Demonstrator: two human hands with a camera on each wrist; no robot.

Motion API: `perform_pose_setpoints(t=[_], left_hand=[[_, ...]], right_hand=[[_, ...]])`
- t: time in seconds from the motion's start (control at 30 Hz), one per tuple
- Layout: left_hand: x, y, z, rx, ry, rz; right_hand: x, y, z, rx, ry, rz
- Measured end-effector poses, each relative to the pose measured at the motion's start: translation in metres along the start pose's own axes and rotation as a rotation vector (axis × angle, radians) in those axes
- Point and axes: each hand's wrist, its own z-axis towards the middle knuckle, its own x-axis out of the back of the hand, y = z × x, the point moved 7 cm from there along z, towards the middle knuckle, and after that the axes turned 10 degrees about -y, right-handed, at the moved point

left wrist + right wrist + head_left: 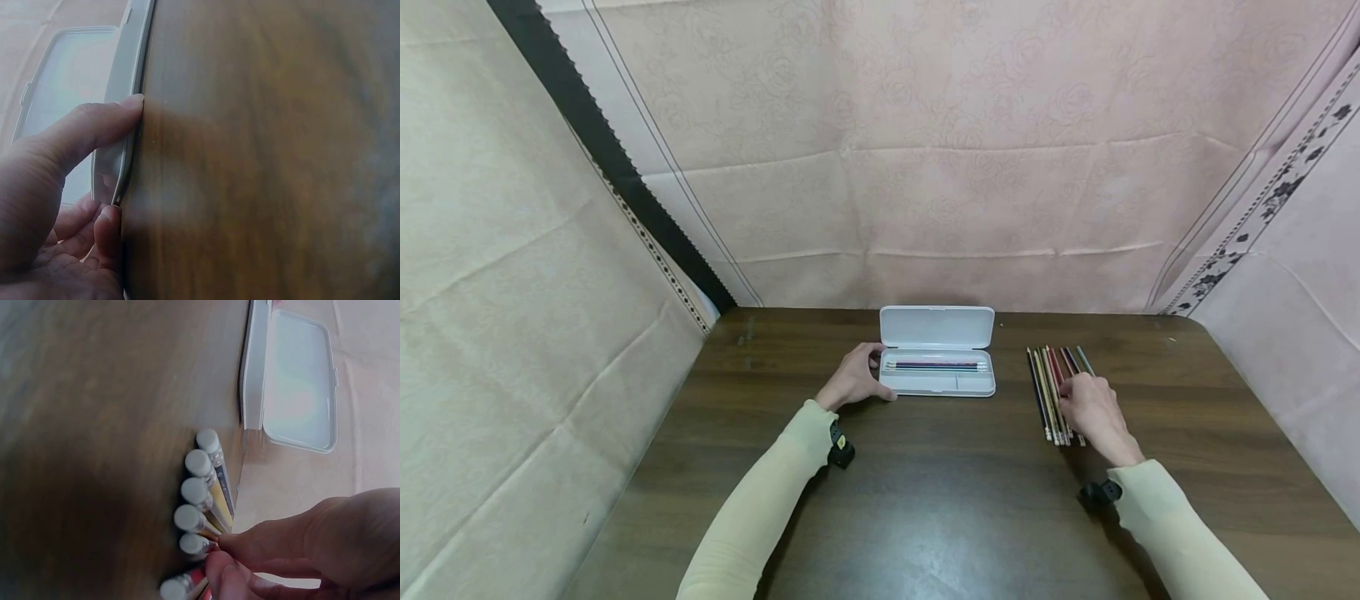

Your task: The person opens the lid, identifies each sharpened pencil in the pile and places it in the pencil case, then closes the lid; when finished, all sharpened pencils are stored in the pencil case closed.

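A white plastic pencil case [936, 383] lies with its lid [937, 327] raised at the back. Inside its base are a few pencils [940, 366], dark and light blue. My left hand [857, 375] grips the case's left end, the thumb on its front edge and the fingers around the far corner. To the right, several pencils [1042, 392] with white erasers lie side by side on the table. Over these, my right hand [1092, 408] pinches one pencil [195, 544] between thumb and forefinger near its eraser end. The palm hides part of the row in the head view.
Everything stands on a brown wooden table [917, 500]. Pale patterned cloth [940, 200] hangs behind it and at both sides. Black devices [841, 450] are strapped to both wrists.
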Motion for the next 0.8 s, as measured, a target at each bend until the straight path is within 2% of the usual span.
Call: perform_pose_setpoints(t=[0.5, 0.8], left_hand=[[-0.0003, 0.0007, 0.0002, -0.006, 0.002, -0.003], [0.0004, 0.0008, -0.0008, -0.001, 0.003, -0.002]], right_hand=[[-0.0030, 0.0020, 0.0006, -0.038, -0.036, 0.012], [-0.0019, 0.0014, 0.0004, -0.059, -0.028, 0.000]])
